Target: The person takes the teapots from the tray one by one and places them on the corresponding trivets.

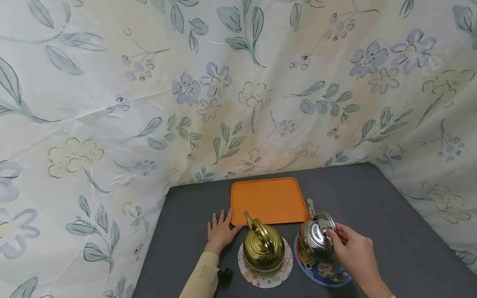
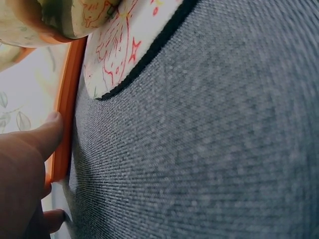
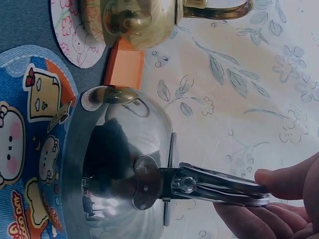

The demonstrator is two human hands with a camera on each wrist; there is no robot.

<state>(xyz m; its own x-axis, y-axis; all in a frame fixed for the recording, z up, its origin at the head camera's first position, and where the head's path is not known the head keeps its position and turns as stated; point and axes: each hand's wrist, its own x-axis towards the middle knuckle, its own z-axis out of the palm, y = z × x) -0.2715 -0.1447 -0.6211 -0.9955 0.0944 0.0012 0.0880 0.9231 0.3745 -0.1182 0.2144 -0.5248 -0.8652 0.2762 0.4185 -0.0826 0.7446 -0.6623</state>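
Observation:
A silver kettle (image 1: 319, 239) stands on a round blue cartoon mat (image 1: 324, 273) at the right. My right hand (image 1: 354, 252) holds its handle (image 3: 224, 188), thumb on one side and fingers on the other in the right wrist view. To its left a gold kettle (image 1: 263, 247) sits on a round white floral mat (image 1: 265, 279). My left hand (image 1: 220, 232) lies with fingers spread at the near left corner of an orange tray (image 1: 266, 200). In the left wrist view its thumb (image 2: 50, 132) touches the tray's edge.
A dark grey cloth-like tabletop (image 1: 190, 223) carries everything. Floral fabric (image 1: 238, 91) hangs behind the table and along its sides. A small black object (image 1: 225, 276) is beside the left wrist.

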